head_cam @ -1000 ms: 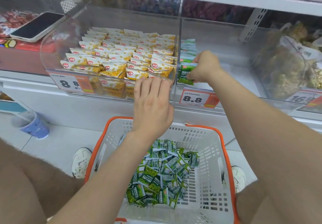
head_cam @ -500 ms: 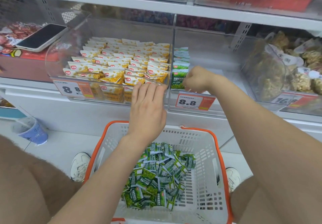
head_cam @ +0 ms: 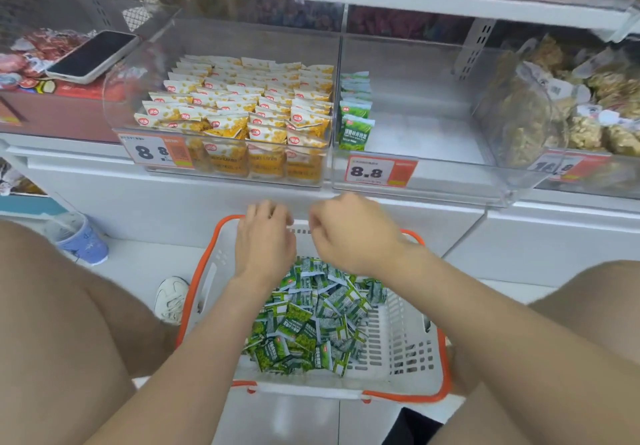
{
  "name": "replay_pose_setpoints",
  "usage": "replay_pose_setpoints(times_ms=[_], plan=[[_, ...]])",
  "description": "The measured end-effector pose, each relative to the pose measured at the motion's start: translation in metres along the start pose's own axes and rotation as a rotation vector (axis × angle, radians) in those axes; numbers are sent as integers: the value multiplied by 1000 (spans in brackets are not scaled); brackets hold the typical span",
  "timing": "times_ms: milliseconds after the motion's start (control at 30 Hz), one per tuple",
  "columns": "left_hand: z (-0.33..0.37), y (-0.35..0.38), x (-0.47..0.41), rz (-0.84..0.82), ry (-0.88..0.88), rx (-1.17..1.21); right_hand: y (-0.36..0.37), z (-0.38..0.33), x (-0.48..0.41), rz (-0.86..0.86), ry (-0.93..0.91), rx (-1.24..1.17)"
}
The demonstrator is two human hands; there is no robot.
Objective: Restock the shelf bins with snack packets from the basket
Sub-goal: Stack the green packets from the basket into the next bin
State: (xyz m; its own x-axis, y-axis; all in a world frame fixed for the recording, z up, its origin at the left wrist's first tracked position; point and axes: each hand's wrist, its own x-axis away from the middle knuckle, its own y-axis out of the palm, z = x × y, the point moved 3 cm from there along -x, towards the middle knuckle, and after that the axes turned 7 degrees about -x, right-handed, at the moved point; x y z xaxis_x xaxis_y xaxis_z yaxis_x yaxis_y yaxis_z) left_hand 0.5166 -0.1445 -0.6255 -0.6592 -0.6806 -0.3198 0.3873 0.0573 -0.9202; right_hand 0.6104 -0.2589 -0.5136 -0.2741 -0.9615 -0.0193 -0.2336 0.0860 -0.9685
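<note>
A white basket with an orange rim (head_cam: 398, 351) sits on the floor between my legs, with a heap of green snack packets (head_cam: 311, 320) in it. Both hands hover over its far rim. My left hand (head_cam: 265, 236) has its fingers loosely bent and holds nothing. My right hand (head_cam: 349, 233) is loosely curled, and nothing shows in it. On the shelf a clear bin (head_cam: 433, 139) holds a short row of upright green packets (head_cam: 355, 122) along its left wall. The rest of that bin is bare.
The clear bin (head_cam: 156, 73) to the left is full of yellow snack packets (head_cam: 242, 105). A phone (head_cam: 93, 56) lies on a red box at the far left. A bin of brown snacks (head_cam: 588, 105) stands at the right. A blue cup (head_cam: 81, 240) stands on the floor.
My right hand has left the green packet row in the bin and dropped to the basket. My left hand has also come down from the bin's front edge.
</note>
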Motion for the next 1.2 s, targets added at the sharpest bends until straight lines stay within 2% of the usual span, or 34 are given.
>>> replay_pose_setpoints(times_ms=[100,233,367,467,567,700,900,1200], plan=[[-35,41,25,-301,-152,-35,48,-6,9,-278,-27,99],[-77,91,68,-636,-400,-77,101,0,16,-442,-45,210],[-109,147,100,-887,-372,-218,139,0,20,-582,-116,273],[-121,184,121,-1032,-420,-186,154,-4,23,-659,-141,299],[-116,196,130,-1070,-436,-168,164,-7,26,-714,-193,313],[-111,197,132,-1059,-296,-182,169,-9,23,-730,-238,302],[-104,181,148,-1008,-135,-423,173,-8,20,-741,-225,311],[-107,172,151,-1041,-197,-402,173,-9,28,-735,-209,301]])
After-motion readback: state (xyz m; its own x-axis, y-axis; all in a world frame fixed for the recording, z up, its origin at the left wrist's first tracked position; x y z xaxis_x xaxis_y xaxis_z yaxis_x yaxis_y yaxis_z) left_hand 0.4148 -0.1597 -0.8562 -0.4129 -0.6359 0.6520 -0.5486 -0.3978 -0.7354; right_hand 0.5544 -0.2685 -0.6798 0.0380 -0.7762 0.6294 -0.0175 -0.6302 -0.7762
